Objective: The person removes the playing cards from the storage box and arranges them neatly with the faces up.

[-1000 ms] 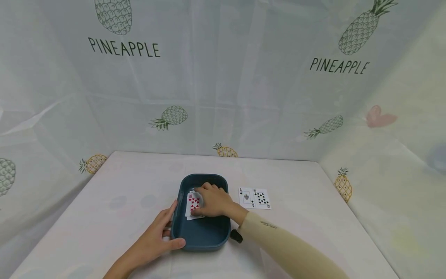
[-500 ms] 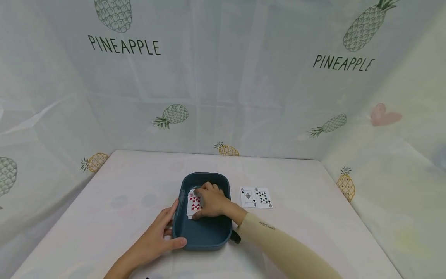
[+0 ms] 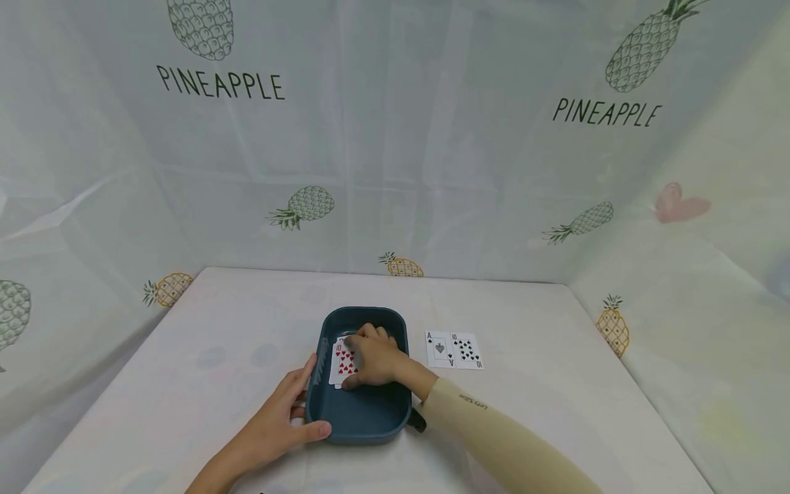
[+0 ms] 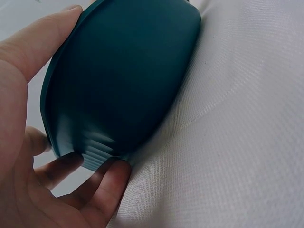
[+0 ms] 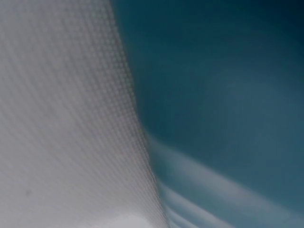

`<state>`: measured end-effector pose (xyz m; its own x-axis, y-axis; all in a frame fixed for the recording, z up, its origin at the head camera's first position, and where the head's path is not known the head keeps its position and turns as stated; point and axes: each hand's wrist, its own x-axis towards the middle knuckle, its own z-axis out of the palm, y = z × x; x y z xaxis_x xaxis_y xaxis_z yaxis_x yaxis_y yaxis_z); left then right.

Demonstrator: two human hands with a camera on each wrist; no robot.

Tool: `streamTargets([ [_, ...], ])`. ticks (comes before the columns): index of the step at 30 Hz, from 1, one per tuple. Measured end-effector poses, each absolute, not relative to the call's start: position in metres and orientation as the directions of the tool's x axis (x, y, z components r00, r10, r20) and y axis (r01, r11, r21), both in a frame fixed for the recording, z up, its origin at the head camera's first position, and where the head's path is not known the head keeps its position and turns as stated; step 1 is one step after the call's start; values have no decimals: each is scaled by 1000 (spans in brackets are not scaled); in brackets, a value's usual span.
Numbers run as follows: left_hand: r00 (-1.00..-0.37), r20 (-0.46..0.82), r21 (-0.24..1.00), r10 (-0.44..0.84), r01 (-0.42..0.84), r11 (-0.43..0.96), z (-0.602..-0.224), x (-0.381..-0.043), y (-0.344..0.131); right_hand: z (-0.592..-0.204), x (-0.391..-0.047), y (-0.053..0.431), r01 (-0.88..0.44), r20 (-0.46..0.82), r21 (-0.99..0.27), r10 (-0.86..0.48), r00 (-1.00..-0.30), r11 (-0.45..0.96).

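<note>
Right arm (image 3: 531, 453), seen from above in the head view: a smooth, close-fitting sleeve (image 3: 494, 425) of plain pale khaki covers the forearm and ends in a simple cuff (image 3: 433, 396) near the wrist (image 3: 421, 377). A short line of small dark lettering (image 3: 474, 401), apparently "Let's Slim", runs lengthwise near the cuff. A small, rounded black piece (image 3: 417, 420) shows beside it, partly hidden; its attachment cannot be made out. Right hand (image 3: 378, 358), bare. Left hand (image 3: 279, 420) and left forearm (image 3: 217, 473), likewise bare. Left wrist view: slender fingers (image 4: 111, 187) with rounded tips and creased joints; tapering thumb (image 4: 45, 38).
</note>
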<state>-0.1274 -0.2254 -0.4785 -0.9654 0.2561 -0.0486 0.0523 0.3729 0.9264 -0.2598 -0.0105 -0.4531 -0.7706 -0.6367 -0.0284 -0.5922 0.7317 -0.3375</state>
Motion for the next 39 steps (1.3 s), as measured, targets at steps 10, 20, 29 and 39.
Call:
streamTargets([
  [10,-960,-43,937,277,57,343,-480,-127,-226,-452,-260,-9,-600,-14,-353,-645,-764,718],
  [20,-956,-32,934,291,76,350,-480,-127,-227,-451,-261,-8,-592,4,-417,-650,-760,690],
  [29,-955,-30,936,296,77,344,-480,-127,-227,-446,-261,-4,-602,34,-487,-674,-738,633],
  [39,-957,-32,929,287,77,361,-482,-129,-228,-436,-261,5,-603,28,-538,-703,-711,589],
])
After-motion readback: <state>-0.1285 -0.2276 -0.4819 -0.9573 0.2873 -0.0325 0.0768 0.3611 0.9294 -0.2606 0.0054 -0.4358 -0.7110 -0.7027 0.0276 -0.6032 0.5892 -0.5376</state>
